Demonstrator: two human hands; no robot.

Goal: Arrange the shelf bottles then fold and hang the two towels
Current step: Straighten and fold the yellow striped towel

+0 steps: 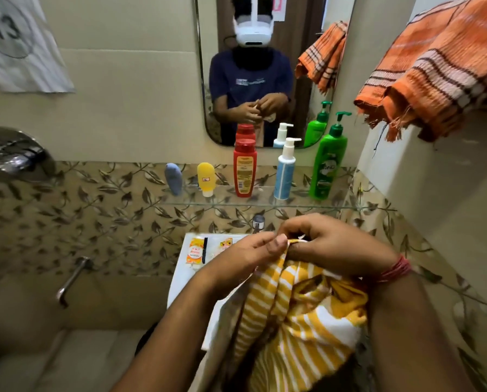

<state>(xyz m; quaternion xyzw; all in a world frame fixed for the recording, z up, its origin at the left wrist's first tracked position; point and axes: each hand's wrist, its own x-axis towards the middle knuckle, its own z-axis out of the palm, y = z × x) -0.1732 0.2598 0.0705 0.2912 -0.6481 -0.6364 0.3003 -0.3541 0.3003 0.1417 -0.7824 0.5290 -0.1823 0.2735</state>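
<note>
Your left hand (246, 251) and right hand (331, 244) pinch the top edge of the yellow striped towel (296, 315), which hangs bunched over the sink (191, 281). On the glass shelf (236, 204) five bottles stand in a row: grey tube (173, 178), yellow tube (206, 179), red bottle (244, 168), white pump bottle (285, 169), green pump bottle (328, 159). The orange towel (440, 66) drapes upper right.

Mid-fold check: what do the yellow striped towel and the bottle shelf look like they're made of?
The yellow striped towel looks like soft woven terry cotton: matte, nubby pile, limp bunched folds under both hands' fingers. The shelf appears to be clear glass: the leaf-pattern tile shows through it, and its front edge reads as a thin pale line.
</note>
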